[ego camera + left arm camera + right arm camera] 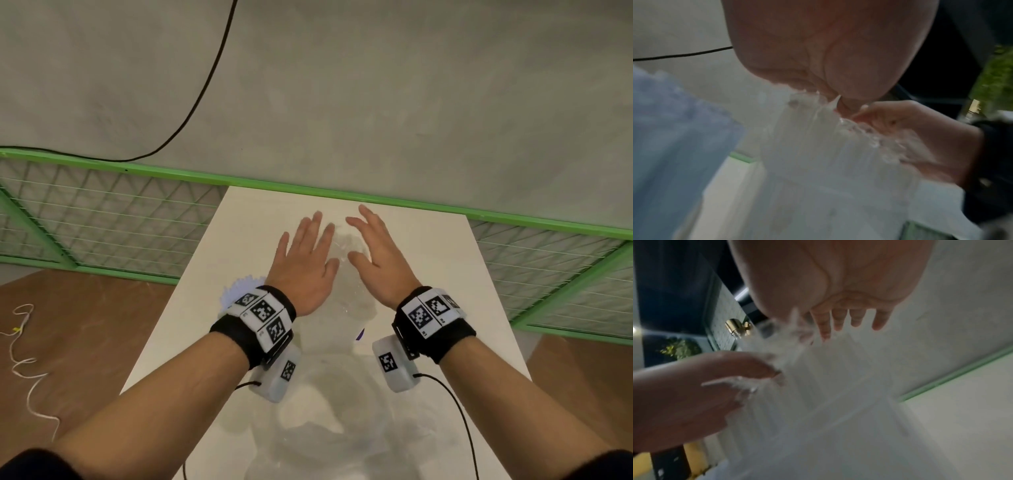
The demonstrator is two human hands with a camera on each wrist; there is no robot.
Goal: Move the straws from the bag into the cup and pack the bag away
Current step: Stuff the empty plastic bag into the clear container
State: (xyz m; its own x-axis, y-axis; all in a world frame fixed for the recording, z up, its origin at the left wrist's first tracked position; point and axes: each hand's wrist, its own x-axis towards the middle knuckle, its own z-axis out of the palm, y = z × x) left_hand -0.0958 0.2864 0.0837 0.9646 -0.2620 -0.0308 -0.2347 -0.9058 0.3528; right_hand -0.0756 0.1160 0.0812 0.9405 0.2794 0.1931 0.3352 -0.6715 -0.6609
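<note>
A crumpled clear plastic bag (346, 308) hangs over the white table (445, 274), between my two hands. My left hand (305, 260) and right hand (376, 260) are side by side with straight fingers, thumbs towards each other at the bag's top. In the left wrist view my left palm (828, 48) sits above the bag (828, 162) and the right hand (920, 138) touches its edge. In the right wrist view the fingers (857, 319) are spread above the bag (818, 386). A pale blue cup of straws (236, 291) stands beside my left wrist, mostly hidden.
A green-framed wire mesh fence (102, 219) runs along the table's far edge. A black cable (205, 85) lies on the grey floor beyond it. A white cord (24, 359) lies on the brown floor at the left.
</note>
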